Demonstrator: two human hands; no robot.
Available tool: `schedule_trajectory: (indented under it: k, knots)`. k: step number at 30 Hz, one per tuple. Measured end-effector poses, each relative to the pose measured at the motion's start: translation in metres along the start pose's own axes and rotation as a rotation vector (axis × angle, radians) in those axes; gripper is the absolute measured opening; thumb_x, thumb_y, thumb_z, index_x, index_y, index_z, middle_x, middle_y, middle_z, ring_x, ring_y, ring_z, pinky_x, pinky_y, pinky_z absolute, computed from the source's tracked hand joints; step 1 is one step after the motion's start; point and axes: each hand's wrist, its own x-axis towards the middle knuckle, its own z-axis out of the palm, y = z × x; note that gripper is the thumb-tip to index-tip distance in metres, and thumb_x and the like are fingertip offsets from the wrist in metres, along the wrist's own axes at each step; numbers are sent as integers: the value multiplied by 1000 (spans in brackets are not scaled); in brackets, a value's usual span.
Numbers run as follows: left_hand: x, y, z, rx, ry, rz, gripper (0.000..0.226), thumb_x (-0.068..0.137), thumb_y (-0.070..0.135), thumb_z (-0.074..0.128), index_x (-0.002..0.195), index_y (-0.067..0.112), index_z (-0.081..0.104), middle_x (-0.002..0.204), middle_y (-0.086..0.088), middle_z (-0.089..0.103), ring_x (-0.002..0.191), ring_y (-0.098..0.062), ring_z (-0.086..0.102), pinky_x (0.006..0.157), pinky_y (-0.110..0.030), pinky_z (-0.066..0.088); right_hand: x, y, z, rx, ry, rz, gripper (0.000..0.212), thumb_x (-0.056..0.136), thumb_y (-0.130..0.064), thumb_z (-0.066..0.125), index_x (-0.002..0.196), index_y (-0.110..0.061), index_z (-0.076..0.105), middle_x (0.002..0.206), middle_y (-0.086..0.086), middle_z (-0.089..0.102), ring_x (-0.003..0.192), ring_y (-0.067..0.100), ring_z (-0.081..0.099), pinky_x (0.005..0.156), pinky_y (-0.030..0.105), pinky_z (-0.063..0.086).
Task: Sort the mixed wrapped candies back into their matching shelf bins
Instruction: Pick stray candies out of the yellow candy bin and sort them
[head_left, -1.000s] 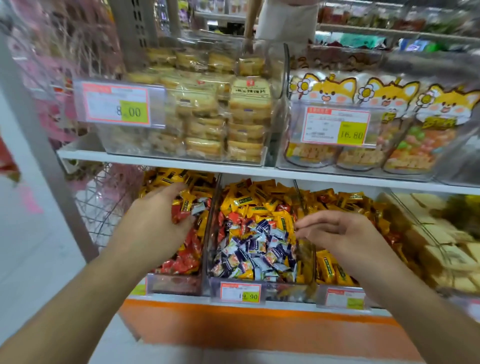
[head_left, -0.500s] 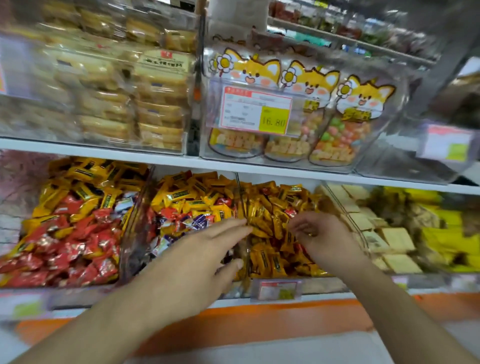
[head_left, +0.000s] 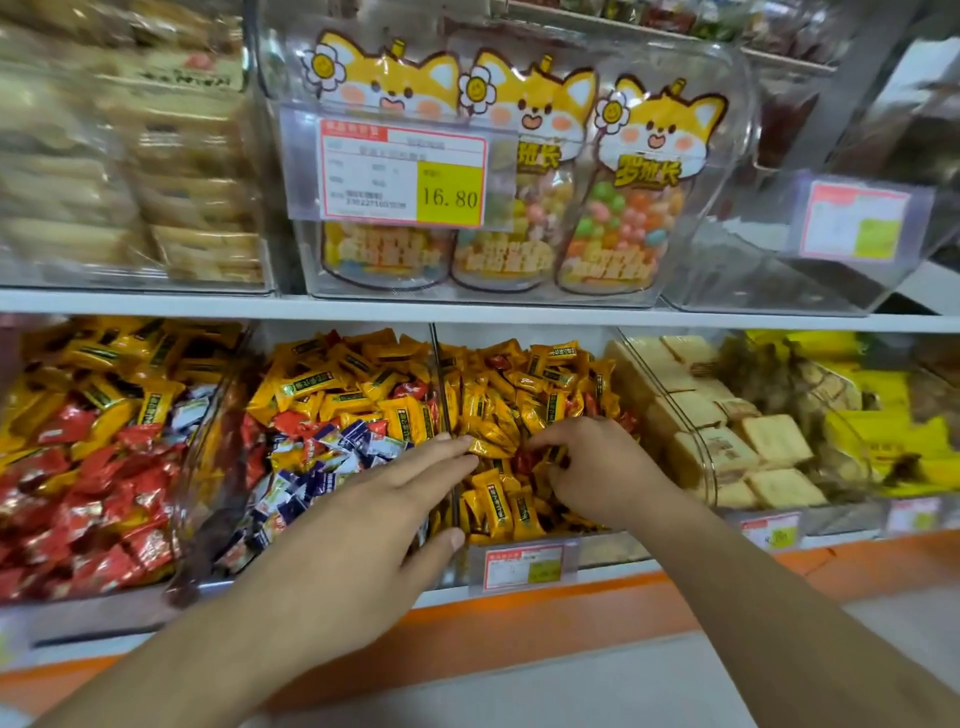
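both hands over the lower shelf (head_left: 519, 314) bins. left hand (head_left: 374, 514) flat, fingers straight, reaching across the clear divider (head_left: 441, 395); fingertips touch a yellow candy (head_left: 485, 447) on top of the yellow-candy bin (head_left: 530, 564), thumb near that bin's front edge. right hand (head_left: 587, 467) is down in the same bin, fingers curled into the pile, pinching wrapped pieces; cannot tell exactly which one. a red candy (head_left: 522, 460) lies between the two hands. mixed bin (head_left: 332, 415) with blue, red and yellow pieces sits under the left wrist; red/yellow bin (head_left: 93, 441) well left of both hands
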Motion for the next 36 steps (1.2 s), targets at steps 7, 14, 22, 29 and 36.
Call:
schedule_trajectory:
  k: [7,14,22,29,36]
  knots:
    - [4,1,2,17,3,24,64,100,56,40,159,49,17,162,39,2,131,33,-12,100,5,-5,10,3,13,-41,30,-2,33,92,-37,68,125,-37,72,128,-10,69,126,26,57,102,47,53]
    - [2,4,0,-9,7,24,62,100,54,41,158,48,19,161,39,3,125,38,-13,97,8,-5,14,2,22,-4,101,38,5,88,-37,76,93,-36,79,93,-17,72,103,18,62,91,42,57]
    - [-1,3,-2,-14,-14,-17,60,104,55,42,157,53,16,153,51,-17,144,22,-10,121,-15,11,10,-2,19,58,155,84,15,86,-20,78,77,-31,78,78,-16,72,81,5,65,73,30,59]
    - [0,3,-3,-60,12,-24,56,103,53,46,155,52,26,155,50,-6,146,20,1,120,-14,17,-7,-5,-19,308,224,136,11,88,-25,81,81,-31,78,79,-17,65,63,1,60,50,10,38]
    - [2,5,-5,-173,140,-58,44,100,49,55,143,50,47,148,43,32,136,20,30,109,-4,25,-27,-23,-40,440,221,127,9,85,-34,84,78,-33,77,65,-16,65,62,2,61,51,15,41]
